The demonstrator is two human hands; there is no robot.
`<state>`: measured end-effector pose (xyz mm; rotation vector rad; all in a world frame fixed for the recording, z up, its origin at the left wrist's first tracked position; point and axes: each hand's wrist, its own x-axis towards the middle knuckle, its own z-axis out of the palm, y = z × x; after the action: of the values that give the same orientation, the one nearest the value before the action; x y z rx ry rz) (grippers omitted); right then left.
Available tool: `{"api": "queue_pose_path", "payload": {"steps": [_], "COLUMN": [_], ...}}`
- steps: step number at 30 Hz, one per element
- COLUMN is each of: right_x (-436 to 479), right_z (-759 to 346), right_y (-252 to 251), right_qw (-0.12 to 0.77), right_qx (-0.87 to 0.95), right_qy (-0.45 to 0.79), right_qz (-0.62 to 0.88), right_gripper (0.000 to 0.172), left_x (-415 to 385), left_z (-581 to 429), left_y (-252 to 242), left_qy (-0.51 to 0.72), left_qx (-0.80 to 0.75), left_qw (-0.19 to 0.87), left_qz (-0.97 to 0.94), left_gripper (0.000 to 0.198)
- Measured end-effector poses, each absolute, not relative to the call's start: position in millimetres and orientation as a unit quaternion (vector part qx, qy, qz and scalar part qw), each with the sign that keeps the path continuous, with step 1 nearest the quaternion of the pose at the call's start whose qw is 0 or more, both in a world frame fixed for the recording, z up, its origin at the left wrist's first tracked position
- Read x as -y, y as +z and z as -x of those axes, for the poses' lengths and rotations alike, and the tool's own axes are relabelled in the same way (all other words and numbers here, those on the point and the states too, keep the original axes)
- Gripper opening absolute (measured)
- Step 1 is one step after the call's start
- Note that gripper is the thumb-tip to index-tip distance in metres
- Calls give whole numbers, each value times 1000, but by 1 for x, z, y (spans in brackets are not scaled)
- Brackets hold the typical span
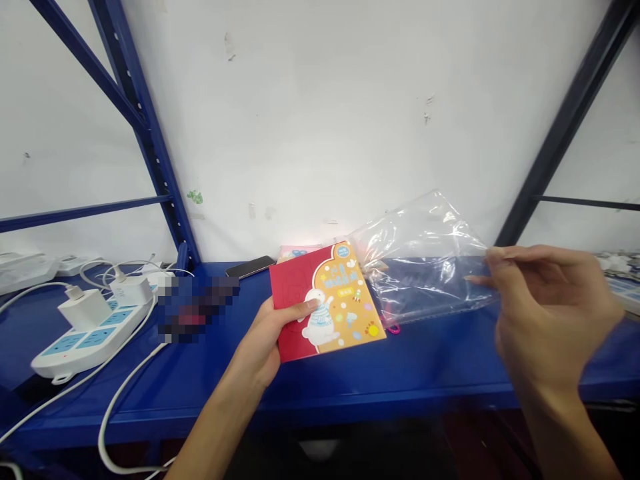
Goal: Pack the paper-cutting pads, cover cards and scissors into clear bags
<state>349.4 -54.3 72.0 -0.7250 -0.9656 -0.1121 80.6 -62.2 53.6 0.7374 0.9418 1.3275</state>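
Note:
In the head view, my left hand grips a thin booklet by its left side, thumb on the front. Its cover is red on the left and orange on the right, with a white cartoon animal in a striped sweater. My right hand pinches the right edge of a clear plastic bag between thumb and fingers. The bag stretches out to the booklet's right side and looks see-through, with nothing visible inside it. Whether the booklet's far edge touches the bag, I cannot tell.
On the blue shelf at left lies a white power strip with chargers and cables. A dark phone rests near the wall, beside a pixelated patch. Behind the booklet are a pink item and a pink ring. Blue uprights flank the shelf.

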Motion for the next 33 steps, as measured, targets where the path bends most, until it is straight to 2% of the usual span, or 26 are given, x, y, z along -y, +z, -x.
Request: {"api": "queue_pose_path", "payload": {"steps": [19, 33], "right_x": [57, 60], "right_z": [-351, -363], "right_y": [75, 73], "right_qw": [813, 775], "right_qx": [476, 501], "right_qy": [-8, 109], "right_qz": [335, 369], "right_gripper": [22, 21], "left_x": [60, 59], "left_z": [-78, -69], "left_y": [53, 56], "left_qy": [584, 578], "left_qx": [-428, -432], "left_qw": [606, 572], "left_qz": [-329, -391], "left_gripper": [41, 51]}}
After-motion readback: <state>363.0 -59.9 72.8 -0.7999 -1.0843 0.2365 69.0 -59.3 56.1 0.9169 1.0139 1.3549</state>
